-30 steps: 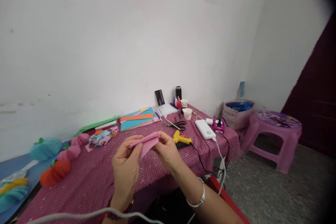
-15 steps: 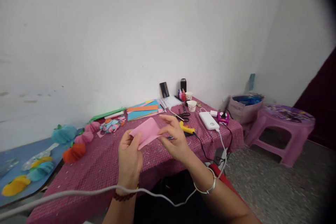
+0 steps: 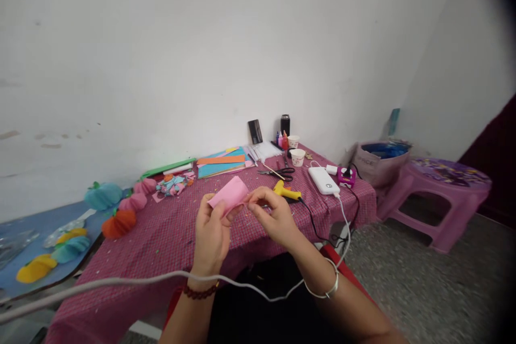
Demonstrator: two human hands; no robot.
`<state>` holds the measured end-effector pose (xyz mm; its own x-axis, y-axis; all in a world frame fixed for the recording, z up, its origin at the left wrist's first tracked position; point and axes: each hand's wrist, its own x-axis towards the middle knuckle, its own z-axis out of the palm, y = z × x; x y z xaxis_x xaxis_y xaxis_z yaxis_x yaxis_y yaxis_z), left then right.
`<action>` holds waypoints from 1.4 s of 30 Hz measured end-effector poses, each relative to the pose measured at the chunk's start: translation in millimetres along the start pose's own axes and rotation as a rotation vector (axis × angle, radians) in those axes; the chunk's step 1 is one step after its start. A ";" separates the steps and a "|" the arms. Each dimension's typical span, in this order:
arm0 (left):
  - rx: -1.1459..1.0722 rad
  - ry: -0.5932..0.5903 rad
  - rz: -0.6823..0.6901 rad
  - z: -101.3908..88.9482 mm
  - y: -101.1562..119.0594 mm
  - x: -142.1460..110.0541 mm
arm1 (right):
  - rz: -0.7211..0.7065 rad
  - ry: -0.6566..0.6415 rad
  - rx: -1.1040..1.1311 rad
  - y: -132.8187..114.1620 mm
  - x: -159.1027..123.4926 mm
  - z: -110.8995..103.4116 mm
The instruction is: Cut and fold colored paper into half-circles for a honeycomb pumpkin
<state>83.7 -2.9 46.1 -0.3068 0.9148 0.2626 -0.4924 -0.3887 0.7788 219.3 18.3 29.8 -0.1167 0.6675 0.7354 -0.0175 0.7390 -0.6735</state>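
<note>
I hold a small pink paper piece [image 3: 229, 194] up in front of me with both hands, above the near edge of a table covered in a magenta checked cloth [image 3: 161, 247]. My left hand [image 3: 212, 234] pinches its lower left part between thumb and fingers. My right hand [image 3: 271, 216] pinches its right end with curled fingers. A yellow glue gun [image 3: 287, 191] lies on the cloth just beyond my right hand. Black-handled scissors [image 3: 282, 172] lie farther back.
Coloured paper sheets [image 3: 221, 163], paper cups [image 3: 297, 156], bottles and a white power bank [image 3: 323, 179] sit at the table's far end. Paper pumpkin shapes [image 3: 119, 223] lie at the left. A purple plastic stool [image 3: 439, 193] stands right. A white cable [image 3: 121, 284] crosses my wrists.
The pink paper has gone from a flatter, wider sheet to a smaller, more folded shape. Both hands have drawn closer together, and my view has shifted slightly.
</note>
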 end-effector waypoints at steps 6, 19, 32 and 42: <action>-0.163 -0.004 -0.292 -12.1 -7.6 3.1 | 0.302 -0.015 0.175 7.8 -6.1 7.8; -0.363 -0.223 -0.589 -45.6 -20.2 5.0 | 0.788 -0.138 0.562 20.3 -9.4 16.9; 0.041 0.214 0.118 -42.7 -48.6 -9.6 | 0.805 0.387 0.939 32.0 -14.3 19.7; 0.231 0.049 -0.042 -50.0 -48.6 -25.8 | 0.553 0.099 0.496 26.8 -22.4 24.5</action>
<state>74.8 -13.0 -27.0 -0.3323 0.9209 0.2039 -0.3082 -0.3103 0.8993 197.1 20.9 -6.5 -0.1486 0.9521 0.2673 -0.4304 0.1811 -0.8843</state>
